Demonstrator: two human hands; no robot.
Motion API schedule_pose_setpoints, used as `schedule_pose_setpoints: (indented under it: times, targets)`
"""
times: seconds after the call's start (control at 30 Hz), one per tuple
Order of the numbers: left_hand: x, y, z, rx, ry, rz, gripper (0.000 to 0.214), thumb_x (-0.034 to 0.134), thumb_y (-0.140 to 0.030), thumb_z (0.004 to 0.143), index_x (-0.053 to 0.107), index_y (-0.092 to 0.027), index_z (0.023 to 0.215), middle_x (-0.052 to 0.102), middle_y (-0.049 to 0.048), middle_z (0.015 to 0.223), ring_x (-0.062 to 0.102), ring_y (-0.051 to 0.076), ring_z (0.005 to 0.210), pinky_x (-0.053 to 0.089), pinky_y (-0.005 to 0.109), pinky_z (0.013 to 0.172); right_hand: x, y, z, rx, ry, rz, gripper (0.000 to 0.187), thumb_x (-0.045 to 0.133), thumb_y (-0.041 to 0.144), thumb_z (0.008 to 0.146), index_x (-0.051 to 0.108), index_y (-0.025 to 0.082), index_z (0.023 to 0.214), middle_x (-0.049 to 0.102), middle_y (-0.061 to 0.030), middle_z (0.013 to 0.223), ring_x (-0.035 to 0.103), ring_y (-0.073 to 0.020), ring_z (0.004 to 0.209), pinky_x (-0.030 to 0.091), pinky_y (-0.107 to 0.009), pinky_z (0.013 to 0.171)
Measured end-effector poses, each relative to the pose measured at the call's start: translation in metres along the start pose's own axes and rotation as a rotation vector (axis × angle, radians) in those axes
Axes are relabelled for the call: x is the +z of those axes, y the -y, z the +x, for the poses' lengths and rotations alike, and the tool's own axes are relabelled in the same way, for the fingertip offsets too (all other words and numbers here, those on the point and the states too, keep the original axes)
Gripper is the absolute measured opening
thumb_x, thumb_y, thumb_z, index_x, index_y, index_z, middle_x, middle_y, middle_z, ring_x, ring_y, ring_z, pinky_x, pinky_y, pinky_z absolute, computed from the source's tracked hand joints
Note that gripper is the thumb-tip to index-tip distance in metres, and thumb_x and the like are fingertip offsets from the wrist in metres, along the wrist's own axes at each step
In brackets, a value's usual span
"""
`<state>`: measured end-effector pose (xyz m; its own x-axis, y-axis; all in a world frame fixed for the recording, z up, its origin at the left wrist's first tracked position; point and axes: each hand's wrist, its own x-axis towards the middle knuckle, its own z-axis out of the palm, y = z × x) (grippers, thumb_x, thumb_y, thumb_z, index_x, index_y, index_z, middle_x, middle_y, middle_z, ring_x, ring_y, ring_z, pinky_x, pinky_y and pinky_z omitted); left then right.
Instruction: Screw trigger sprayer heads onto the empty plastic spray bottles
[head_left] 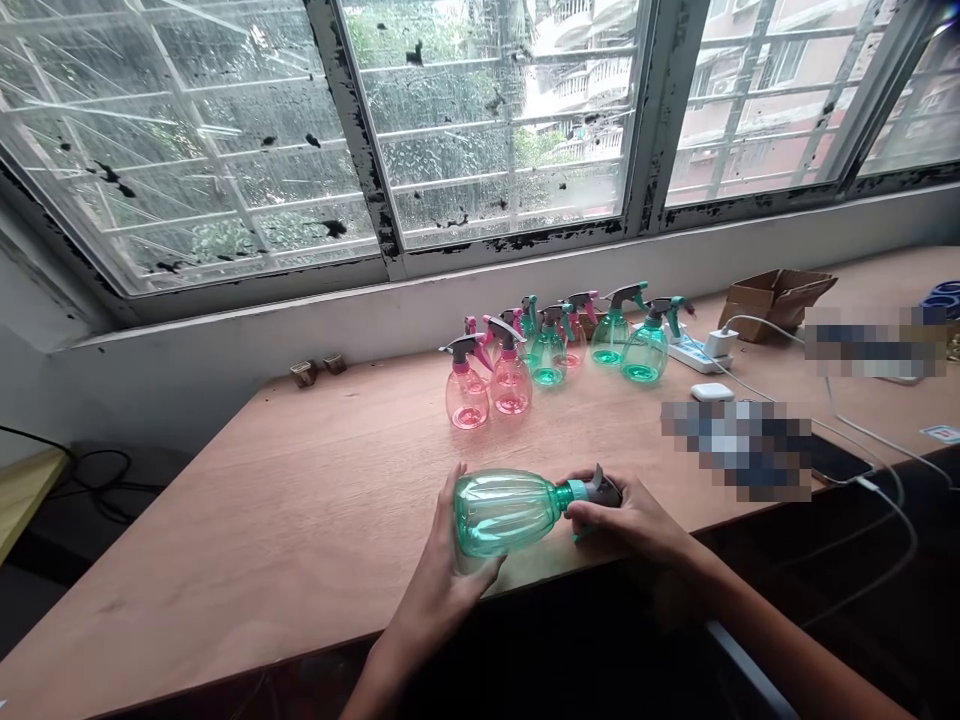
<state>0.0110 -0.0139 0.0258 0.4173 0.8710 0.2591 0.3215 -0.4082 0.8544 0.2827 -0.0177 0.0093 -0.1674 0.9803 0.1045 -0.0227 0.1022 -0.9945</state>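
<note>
A green see-through spray bottle point(504, 510) lies on its side over the near edge of the wooden table point(300, 500). My left hand point(446, 580) cups the bottle's wide base from below. My right hand point(626, 520) is closed around its grey trigger head and teal collar. Farther back stand several finished spray bottles in a cluster, pink ones point(487, 385) on the left and green ones point(643, 345) on the right.
A white power strip with a charger point(705, 350) and cables run across the right side. An open cardboard box point(776, 300) sits at the back right. Two small brown cups point(319, 370) rest near the wall. A large barred window fills the background.
</note>
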Motion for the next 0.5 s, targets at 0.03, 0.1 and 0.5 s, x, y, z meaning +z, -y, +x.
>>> schedule_pose_setpoints:
  times: [0.03, 0.1, 0.5]
  targets:
    - [0.0003, 0.0005, 0.0004, -0.013, -0.009, 0.004, 0.089, 0.066, -0.027, 0.089, 0.006, -0.039, 0.154, 0.023, 0.0043, 0.162, 0.025, 0.028, 0.149, 0.021, 0.047, 0.123, 0.0001, 0.0003, 0.0003, 0.01, 0.0, 0.011, 0.037, 0.08, 0.04, 0.078, 0.067, 0.017, 0.105, 0.075, -0.0004, 0.068, 0.07, -0.0196, 0.064, 0.054, -0.032, 0.067]
    - [0.0006, -0.0003, 0.0009, -0.046, -0.009, -0.005, 0.091, 0.066, -0.03, 0.09, 0.002, -0.039, 0.155, 0.029, 0.0047, 0.16, 0.03, 0.029, 0.147, 0.023, 0.049, 0.122, 0.0004, 0.0016, 0.0009, 0.029, 0.003, 0.029, 0.039, 0.082, 0.039, 0.077, 0.068, 0.017, 0.106, 0.075, 0.0, 0.067, 0.07, -0.0197, 0.065, 0.055, -0.032, 0.068]
    - [0.0, -0.0056, 0.0042, -0.128, -0.036, -0.046, 0.101, 0.079, -0.037, 0.079, 0.013, -0.034, 0.155, 0.035, 0.0087, 0.158, 0.027, 0.033, 0.149, 0.021, 0.053, 0.122, 0.0004, 0.004, 0.0003, 0.035, -0.012, -0.008, 0.037, 0.081, 0.041, 0.076, 0.07, 0.019, 0.104, 0.073, 0.0008, 0.069, 0.071, -0.0211, 0.066, 0.056, -0.033, 0.069]
